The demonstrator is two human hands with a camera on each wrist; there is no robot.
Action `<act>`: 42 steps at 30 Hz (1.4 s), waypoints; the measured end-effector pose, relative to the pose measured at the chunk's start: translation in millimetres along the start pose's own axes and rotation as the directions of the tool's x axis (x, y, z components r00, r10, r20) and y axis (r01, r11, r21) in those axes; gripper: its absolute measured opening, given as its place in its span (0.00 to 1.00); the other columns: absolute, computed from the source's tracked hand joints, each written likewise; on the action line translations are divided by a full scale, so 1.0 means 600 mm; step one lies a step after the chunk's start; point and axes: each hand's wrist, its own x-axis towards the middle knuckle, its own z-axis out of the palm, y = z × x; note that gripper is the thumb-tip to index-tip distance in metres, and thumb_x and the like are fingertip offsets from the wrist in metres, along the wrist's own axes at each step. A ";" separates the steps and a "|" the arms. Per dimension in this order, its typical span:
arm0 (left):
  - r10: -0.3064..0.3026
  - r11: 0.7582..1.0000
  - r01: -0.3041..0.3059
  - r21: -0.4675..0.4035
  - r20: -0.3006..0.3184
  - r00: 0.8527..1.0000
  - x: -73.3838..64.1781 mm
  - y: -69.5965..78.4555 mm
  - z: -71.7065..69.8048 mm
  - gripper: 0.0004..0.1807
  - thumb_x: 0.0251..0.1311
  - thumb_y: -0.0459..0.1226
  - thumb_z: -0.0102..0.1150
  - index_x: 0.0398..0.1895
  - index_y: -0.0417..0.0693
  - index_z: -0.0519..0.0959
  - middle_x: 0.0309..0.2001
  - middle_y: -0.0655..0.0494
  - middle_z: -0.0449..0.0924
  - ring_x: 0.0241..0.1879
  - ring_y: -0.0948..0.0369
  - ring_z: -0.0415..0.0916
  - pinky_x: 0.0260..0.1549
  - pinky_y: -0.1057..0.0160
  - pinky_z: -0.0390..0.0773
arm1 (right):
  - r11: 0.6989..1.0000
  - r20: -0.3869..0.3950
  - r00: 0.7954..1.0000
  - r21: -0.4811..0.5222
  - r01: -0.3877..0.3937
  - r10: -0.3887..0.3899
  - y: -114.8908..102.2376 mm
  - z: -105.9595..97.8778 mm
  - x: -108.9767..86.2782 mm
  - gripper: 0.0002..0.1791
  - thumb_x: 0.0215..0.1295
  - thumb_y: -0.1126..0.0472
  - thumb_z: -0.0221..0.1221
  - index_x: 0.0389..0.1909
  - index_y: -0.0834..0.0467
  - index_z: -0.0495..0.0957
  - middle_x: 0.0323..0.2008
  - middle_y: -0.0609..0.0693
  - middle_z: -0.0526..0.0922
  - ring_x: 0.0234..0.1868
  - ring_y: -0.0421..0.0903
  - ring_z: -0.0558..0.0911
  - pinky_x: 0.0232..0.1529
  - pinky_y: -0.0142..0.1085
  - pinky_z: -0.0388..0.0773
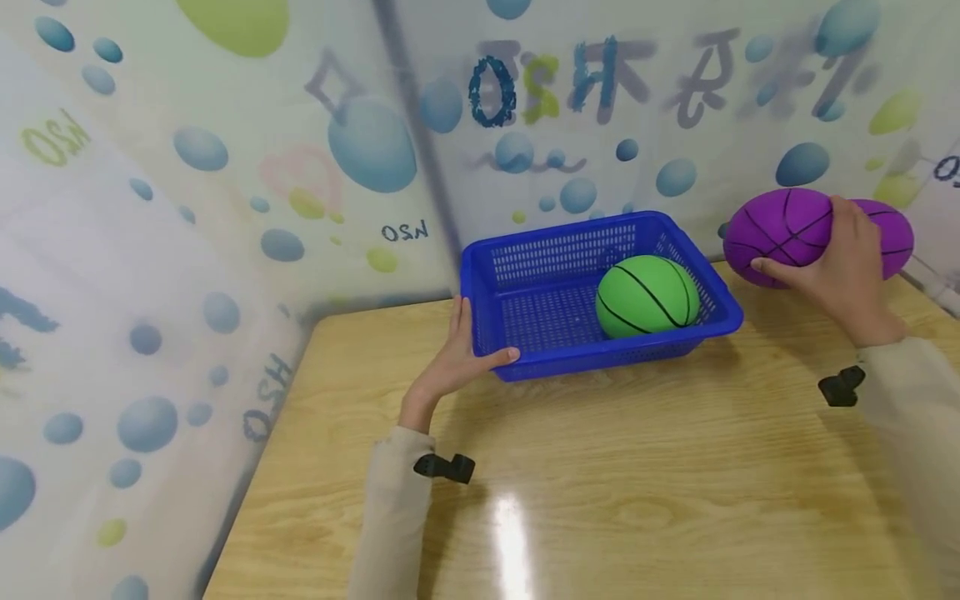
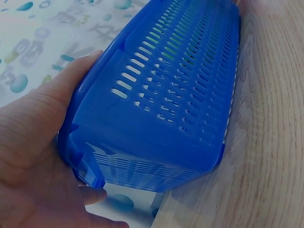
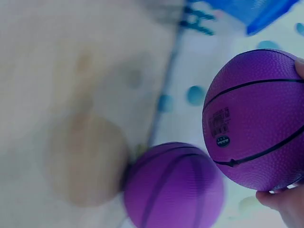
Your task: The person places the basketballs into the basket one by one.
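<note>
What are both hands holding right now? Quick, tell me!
Left hand: holding the blue basket by its rim.
Right hand: holding a purple ball, the one nearer the basket.

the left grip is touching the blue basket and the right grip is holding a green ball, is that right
The ball's colour is wrong: the right grip is holding a purple ball, as the head view shows. The left grip is touching the blue basket.
</note>
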 end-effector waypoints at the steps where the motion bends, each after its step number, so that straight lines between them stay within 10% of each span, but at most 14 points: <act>1: 0.001 1.000 -0.001 0.000 0.000 1.000 0.000 0.000 0.000 0.65 0.48 0.60 0.62 0.72 0.54 0.23 0.71 0.59 0.14 0.70 0.53 0.30 0.62 0.45 0.49 | 1.000 0.006 1.000 0.007 0.004 -0.004 -0.009 -0.001 0.006 0.56 0.42 0.52 0.73 0.68 0.65 0.50 0.63 0.69 0.58 0.63 0.68 0.54 0.61 0.62 0.47; 18: -0.006 1.000 0.006 0.000 -0.004 1.000 0.003 0.002 -0.003 0.65 0.49 0.58 0.63 0.71 0.53 0.23 0.70 0.61 0.13 0.70 0.56 0.27 0.63 0.47 0.48 | 0.948 0.115 0.947 0.149 0.283 -0.301 -0.194 0.031 0.051 0.55 0.40 0.56 0.75 0.69 0.58 0.53 0.60 0.63 0.63 0.58 0.64 0.62 0.52 0.63 0.62; 30: -0.017 1.000 0.017 -0.006 -0.001 1.000 0.002 0.001 -0.002 0.65 0.49 0.59 0.63 0.72 0.53 0.23 0.70 0.62 0.14 0.70 0.58 0.26 0.64 0.50 0.46 | 0.848 0.308 0.792 0.237 0.473 -0.528 -0.309 0.116 0.037 0.55 0.42 0.52 0.74 0.68 0.63 0.52 0.64 0.63 0.58 0.62 0.62 0.59 0.50 0.60 0.67; 42: -0.019 1.000 0.019 0.011 -0.002 1.000 0.004 -0.001 -0.002 0.65 0.47 0.61 0.63 0.72 0.52 0.24 0.71 0.61 0.14 0.70 0.58 0.26 0.64 0.51 0.46 | 0.840 0.508 0.673 0.256 0.479 -0.538 -0.345 0.185 0.019 0.57 0.43 0.47 0.72 0.67 0.68 0.52 0.64 0.67 0.56 0.61 0.63 0.59 0.52 0.56 0.68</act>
